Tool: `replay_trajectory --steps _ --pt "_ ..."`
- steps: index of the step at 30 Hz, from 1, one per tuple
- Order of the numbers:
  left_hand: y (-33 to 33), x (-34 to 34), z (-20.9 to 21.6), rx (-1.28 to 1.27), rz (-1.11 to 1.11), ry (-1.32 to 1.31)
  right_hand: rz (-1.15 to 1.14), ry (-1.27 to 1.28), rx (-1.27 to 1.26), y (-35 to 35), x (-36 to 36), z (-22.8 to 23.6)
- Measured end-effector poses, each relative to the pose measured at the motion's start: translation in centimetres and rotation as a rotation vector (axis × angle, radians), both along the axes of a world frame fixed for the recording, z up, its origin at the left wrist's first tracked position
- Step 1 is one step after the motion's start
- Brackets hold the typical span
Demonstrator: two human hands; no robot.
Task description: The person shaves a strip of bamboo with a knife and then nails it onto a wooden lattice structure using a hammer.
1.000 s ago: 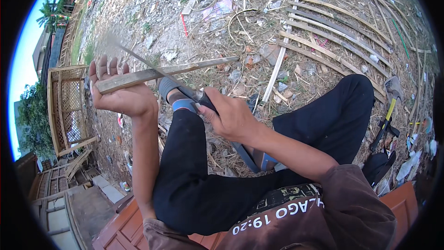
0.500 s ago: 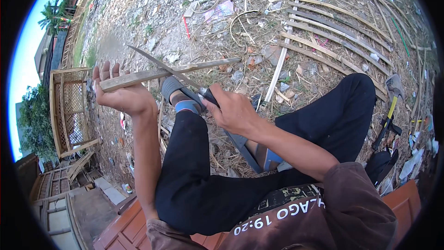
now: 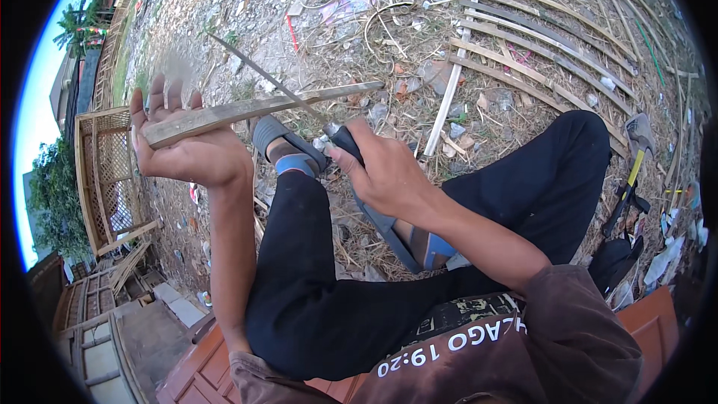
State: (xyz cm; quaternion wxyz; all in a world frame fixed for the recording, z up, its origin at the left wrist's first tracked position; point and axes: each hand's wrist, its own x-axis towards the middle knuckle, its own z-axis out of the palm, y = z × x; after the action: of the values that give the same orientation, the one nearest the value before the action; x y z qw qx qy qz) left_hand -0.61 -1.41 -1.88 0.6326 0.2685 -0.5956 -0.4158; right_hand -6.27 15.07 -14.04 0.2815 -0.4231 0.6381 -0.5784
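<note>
My left hand (image 3: 196, 151) is turned palm up with its fingers stretched. A long, narrow wooden strip (image 3: 247, 110) lies across that palm, held between thumb and fingers, and its far end points right. My right hand (image 3: 385, 168) is closed round the black handle of a long-bladed knife (image 3: 273, 81). The blade slants up to the left and crosses the strip near its middle. Beneath the strip's middle is my left foot in a grey sandal (image 3: 268, 135).
Several wooden slats (image 3: 550, 45) lie side by side over a crosspiece on the littered ground. A hammer (image 3: 634, 151) with a yellow and black handle lies at the right, beyond my bent knee. A lattice wooden frame (image 3: 112, 172) stands at the left. Under me are reddish-brown panelled boards (image 3: 196, 374).
My left hand and the wooden strip have shifted slightly left. The knife has risen a little, its tip now higher and its blade steeper across the strip. The whole view has shifted slightly.
</note>
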Motion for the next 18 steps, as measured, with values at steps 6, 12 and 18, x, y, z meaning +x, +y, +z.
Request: replay_trajectory --steps 6,12,18 --pt "0.6 -1.0 0.5 0.026 0.014 0.005 -0.087 -0.022 0.023 -1.2 1.3 -2.1" --pt "1.5 -1.5 0.6 0.079 -0.087 0.065 -0.051 -0.045 -0.025 -1.4 -0.2 -1.7" --pt "0.6 -0.7 1.0 0.130 -0.333 0.136 -0.107 -0.026 -0.086 -2.2 1.5 -3.3"
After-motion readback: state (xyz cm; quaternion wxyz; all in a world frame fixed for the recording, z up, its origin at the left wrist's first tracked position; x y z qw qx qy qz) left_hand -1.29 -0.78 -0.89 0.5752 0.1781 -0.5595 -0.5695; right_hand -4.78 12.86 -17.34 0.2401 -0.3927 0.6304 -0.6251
